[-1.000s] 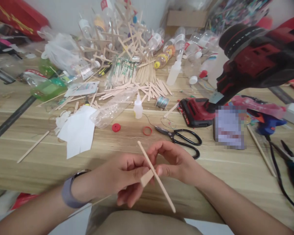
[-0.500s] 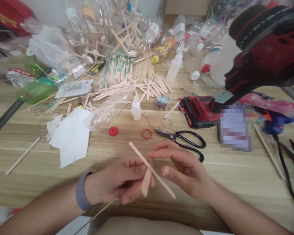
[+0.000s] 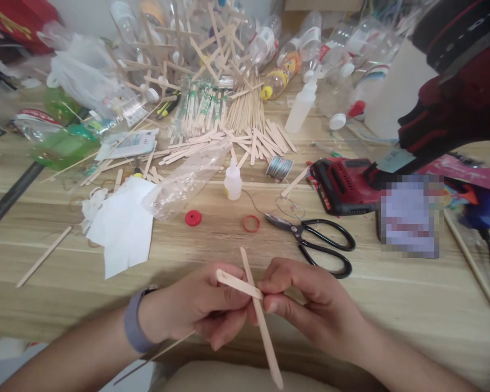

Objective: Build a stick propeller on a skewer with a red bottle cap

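Two flat wooden popsicle sticks, one long and one lying across it, form a cross between my hands. My left hand, with a purple band at its wrist, is closed on them from the left. From the other side, my right hand pinches the cross near its middle with thumb and forefinger. A thin bamboo skewer runs from under my left hand toward the lower left; whether that hand grips it is hidden. Black-handled scissors lie beyond my right hand, near a red ring and a red cap.
A red power tool stands at the right. Loose sticks, skewers and plastic bottles crowd the back. A small glue bottle, wire spool and white paper lie in the middle and left.
The crossed sticks have turned, so the long one points more toward me. My right hand has gone from spread fingers beside them to a pinch on them. The view has shifted slightly.
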The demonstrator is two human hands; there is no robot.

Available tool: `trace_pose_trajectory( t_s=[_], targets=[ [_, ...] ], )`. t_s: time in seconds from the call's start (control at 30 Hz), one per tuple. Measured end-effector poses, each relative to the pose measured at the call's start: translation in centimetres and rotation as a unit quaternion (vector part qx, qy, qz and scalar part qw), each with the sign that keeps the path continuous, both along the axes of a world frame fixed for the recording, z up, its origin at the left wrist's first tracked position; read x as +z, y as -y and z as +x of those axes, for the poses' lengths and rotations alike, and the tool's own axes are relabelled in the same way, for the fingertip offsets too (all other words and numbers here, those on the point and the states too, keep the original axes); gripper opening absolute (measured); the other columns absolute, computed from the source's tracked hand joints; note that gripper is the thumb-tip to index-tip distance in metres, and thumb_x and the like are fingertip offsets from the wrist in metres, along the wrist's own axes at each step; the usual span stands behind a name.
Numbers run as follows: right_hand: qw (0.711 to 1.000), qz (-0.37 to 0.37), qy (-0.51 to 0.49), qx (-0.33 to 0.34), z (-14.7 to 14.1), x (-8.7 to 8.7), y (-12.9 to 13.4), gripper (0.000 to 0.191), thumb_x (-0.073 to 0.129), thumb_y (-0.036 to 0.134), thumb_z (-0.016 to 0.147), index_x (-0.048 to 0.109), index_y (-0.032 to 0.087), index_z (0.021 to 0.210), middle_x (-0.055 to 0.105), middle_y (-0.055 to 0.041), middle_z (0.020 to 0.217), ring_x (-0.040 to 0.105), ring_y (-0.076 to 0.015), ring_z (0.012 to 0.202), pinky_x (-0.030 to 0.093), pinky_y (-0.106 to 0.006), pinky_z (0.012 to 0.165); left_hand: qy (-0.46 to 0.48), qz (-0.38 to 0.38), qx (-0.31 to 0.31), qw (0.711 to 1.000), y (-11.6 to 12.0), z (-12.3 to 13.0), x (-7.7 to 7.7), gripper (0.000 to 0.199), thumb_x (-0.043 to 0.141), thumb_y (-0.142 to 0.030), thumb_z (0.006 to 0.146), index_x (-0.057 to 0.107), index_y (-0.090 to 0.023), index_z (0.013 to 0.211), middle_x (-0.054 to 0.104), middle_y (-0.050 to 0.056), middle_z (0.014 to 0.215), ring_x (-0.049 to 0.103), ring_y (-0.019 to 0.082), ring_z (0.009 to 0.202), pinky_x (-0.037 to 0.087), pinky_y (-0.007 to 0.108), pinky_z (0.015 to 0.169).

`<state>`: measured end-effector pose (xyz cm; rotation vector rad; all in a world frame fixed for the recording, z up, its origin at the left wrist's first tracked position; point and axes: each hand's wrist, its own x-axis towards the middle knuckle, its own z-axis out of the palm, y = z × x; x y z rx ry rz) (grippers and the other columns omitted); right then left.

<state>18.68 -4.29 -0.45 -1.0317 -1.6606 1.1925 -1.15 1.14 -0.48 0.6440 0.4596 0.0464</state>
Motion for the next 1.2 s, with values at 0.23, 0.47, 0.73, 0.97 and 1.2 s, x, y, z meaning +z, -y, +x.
trace_pose_trajectory(
  t_s=[0.23,0.47,0.73,0.97,1.2],
  targets=[
    [1.000,0.006,-0.022,0.004,-0.13,-0.33,-0.18,0.014,0.061,0.028,0.092,0.063,0.019,0.081,0.063,-0.0006,0.071,0.058,-0.0111,0.064,0.045,-0.023,0.059,-0.036,-0.002,0.001,0.999,-0.07,0.26,0.14,0.040,0.065,-0.054,0.079,0.060,-0.014,0.076,0.050,-0.007,0.038,0.023,0.003,0.026,0.011,0.019,0.029],
    [1.000,0.016,-0.001,0.008,-0.09,-0.09,-0.15,0.015,0.059,0.027,0.093,0.063,0.019,0.081,0.063,-0.0010,0.071,0.058,-0.0113,0.065,0.045,-0.022,0.059,-0.042,0.000,-0.001,0.999,-0.07,0.37,0.33,0.038,0.066,-0.052,0.079,0.059,-0.015,0.074,0.048,-0.007,0.038,0.025,0.004,0.027,0.011,0.020,0.029],
    [0.999,0.039,-0.009,-0.002,-0.15,-0.39,-0.37,0.016,0.058,0.029,0.094,0.062,0.020,0.083,0.063,-0.0008,0.070,0.059,-0.0112,0.064,0.046,-0.023,0.058,-0.027,-0.003,-0.005,1.000,-0.34,0.37,0.39,0.037,0.066,-0.052,0.079,0.058,-0.016,0.074,0.049,-0.008,0.040,0.024,0.003,0.028,0.011,0.020,0.030],
    [0.999,0.039,-0.018,0.011,-0.01,-0.41,-0.19,0.013,0.060,0.025,0.093,0.062,0.019,0.082,0.062,-0.0013,0.071,0.058,-0.0113,0.064,0.045,-0.022,0.058,-0.009,-0.012,-0.005,1.000,-0.06,0.34,-0.22,0.037,0.066,-0.052,0.079,0.062,-0.016,0.074,0.051,-0.007,0.038,0.022,0.004,0.025,0.008,0.021,0.028],
    [0.999,0.036,-0.011,0.020,0.17,-0.31,-0.18,0.010,0.061,0.023,0.092,0.062,0.020,0.082,0.061,-0.0009,0.071,0.057,-0.0112,0.063,0.044,-0.022,0.056,-0.028,-0.016,-0.028,0.999,-0.07,0.54,-0.40,0.041,0.065,-0.055,0.078,0.061,-0.015,0.071,0.051,-0.006,0.037,0.027,0.004,0.024,0.012,0.019,0.027]
  ],
)
